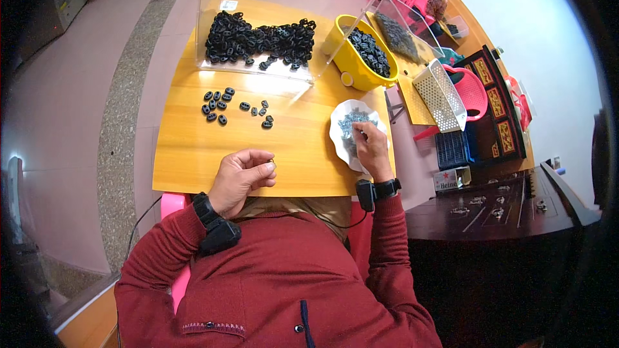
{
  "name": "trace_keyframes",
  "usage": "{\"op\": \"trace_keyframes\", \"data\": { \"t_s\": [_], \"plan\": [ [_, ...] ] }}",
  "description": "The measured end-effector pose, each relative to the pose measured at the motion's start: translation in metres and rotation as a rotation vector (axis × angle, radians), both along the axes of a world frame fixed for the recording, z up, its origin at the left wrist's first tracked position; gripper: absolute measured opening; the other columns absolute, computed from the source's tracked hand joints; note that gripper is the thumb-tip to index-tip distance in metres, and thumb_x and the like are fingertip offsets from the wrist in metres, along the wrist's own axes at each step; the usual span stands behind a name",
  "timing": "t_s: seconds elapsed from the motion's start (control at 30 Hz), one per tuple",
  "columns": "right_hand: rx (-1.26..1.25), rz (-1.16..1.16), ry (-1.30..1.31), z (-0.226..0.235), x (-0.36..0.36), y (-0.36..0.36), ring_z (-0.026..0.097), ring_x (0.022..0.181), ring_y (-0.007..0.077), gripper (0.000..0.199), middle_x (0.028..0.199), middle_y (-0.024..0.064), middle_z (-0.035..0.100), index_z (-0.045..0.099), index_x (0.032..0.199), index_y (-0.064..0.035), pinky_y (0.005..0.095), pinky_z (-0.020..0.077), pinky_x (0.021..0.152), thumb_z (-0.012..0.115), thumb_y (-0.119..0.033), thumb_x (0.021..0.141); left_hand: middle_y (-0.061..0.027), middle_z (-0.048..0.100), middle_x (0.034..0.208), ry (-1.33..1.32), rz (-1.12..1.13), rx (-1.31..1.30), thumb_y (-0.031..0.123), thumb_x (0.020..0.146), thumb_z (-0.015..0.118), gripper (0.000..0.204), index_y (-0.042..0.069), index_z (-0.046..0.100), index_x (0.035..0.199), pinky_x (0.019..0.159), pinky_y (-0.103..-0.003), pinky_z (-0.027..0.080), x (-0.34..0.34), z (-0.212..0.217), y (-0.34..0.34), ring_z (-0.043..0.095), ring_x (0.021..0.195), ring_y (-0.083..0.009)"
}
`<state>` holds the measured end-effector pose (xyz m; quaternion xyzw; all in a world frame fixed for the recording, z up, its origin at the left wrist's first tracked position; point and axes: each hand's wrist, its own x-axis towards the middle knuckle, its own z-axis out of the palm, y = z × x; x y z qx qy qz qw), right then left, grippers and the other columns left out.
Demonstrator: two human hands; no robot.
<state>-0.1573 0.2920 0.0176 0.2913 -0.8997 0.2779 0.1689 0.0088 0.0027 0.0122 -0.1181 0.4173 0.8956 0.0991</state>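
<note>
At centre left of the frame, the left hand pinches a small metal piece between its fingertips above the yellow tabletop, below a loose cluster of black oval parts. To the right, the right hand rests fingers down in the white dish of small grey metal pieces, fingertips closed on them. Upper centre, a clear box holds a black parts heap, with a yellow bowl beside it.

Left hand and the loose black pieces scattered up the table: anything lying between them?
Nothing. In the head view, only bare yellow tabletop separates the left hand from the scattered black pieces.
</note>
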Motion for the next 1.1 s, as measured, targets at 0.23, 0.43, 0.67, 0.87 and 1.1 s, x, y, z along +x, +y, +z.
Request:
{"op": "trace_keyframes", "data": {
  "t_s": [0.23,0.43,0.67,0.87,1.1],
  "plan": [
    [-0.039,-0.053,-0.155,0.001,0.007,0.0,0.058,0.062,0.0128,0.007,0.073,0.0087,0.064,0.064,0.09,-0.001,0.026,0.0471,0.059,0.064,-0.005,0.083,-0.005,0.063,0.087,0.003,-0.003,0.007,0.005,0.087,0.063,0.019,0.0,0.058,0.104,0.07,-0.026,0.055,0.001,-0.003,-0.001,0.062,0.076,-0.0115],
    [-0.112,-0.052,-0.262,0.009,0.009,0.001,0.052,0.06,0.0069,0.008,0.068,0.0014,0.06,0.064,0.088,-0.0001,0.0226,0.0438,0.056,0.066,-0.007,0.084,-0.0049,0.063,0.086,-0.002,0.001,0.008,0.004,0.087,0.063,0.019,0.001,0.058,0.104,0.07,-0.026,0.055,0.0,-0.003,0.0,0.062,0.076,-0.0114],
    [-0.194,-0.009,-0.291,0.007,0.011,0.006,0.05,0.058,0.0052,0.011,0.067,-0.002,0.056,0.064,0.088,0.0011,0.0204,0.0404,0.052,0.064,-0.01,0.087,-0.0048,0.064,0.086,0.014,-0.008,0.021,0.004,0.087,0.063,0.016,0.001,0.06,0.102,0.069,-0.026,0.055,0.0,-0.005,0.0,0.063,0.075,-0.0119],
    [-0.659,0.096,-0.735,0.026,0.035,-0.019,0.05,0.055,0.0064,0.009,0.067,0.0002,0.055,0.062,0.091,0.0002,0.0214,0.0431,0.045,0.06,-0.009,0.09,-0.0063,0.065,0.089,0.03,-0.065,-0.017,0.006,0.088,0.063,0.02,-0.003,0.061,0.106,0.072,-0.025,0.056,0.002,-0.011,-0.001,0.063,0.078,-0.0122],
    [-0.649,0.382,-0.99,0.029,0.092,-0.089,0.052,0.059,0.0077,0.007,0.084,0.005,0.056,0.057,0.093,0.0021,0.0206,0.0443,0.049,0.056,-0.005,0.092,-0.0061,0.065,0.087,0.046,-0.149,-0.041,0.013,0.09,0.062,0.023,-0.003,0.061,0.107,0.072,-0.024,0.055,0.001,-0.004,0.007,0.064,0.076,-0.0114]
  ]
}}
